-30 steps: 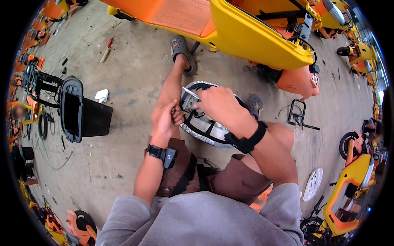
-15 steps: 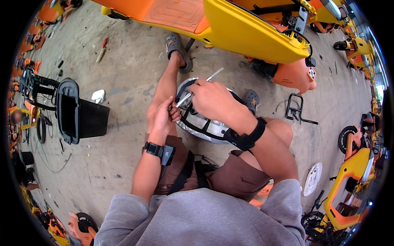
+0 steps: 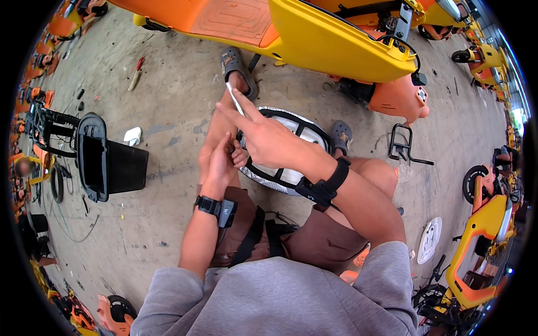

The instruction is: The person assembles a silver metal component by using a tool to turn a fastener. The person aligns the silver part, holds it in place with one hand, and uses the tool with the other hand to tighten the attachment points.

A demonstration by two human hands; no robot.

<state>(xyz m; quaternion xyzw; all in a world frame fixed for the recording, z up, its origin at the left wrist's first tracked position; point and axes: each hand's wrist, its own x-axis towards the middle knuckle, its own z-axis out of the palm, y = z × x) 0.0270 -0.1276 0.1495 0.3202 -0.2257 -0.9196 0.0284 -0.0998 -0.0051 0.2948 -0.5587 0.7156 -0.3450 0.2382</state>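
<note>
Between my knees lies what looks like an upturned scooter seat (image 3: 288, 175), with a white base, black ribs and rim, and a silver patterned cover round its edge. My right hand (image 3: 259, 133) is over its left part, with a slender silver-white rod-like tool (image 3: 235, 101) in its fingers, pointing up and away. The tool's lower part is hidden by the hand. Close to the seat's left edge, my left hand (image 3: 227, 154) has its fingers curled together. What those fingers hold, if anything, cannot be made out.
A yellow and orange scooter body (image 3: 330, 42) lies ahead. To the left stands a black bin-like box (image 3: 126, 162); a red-handled screwdriver (image 3: 137, 71) is on the floor beyond it. At right are a black metal bracket (image 3: 400, 147) and a white plate (image 3: 430, 241).
My right hand has shifted left, and the tool has swung from pointing right to pointing up and left, apart from my left hand. My left hand stays nearly in place.
</note>
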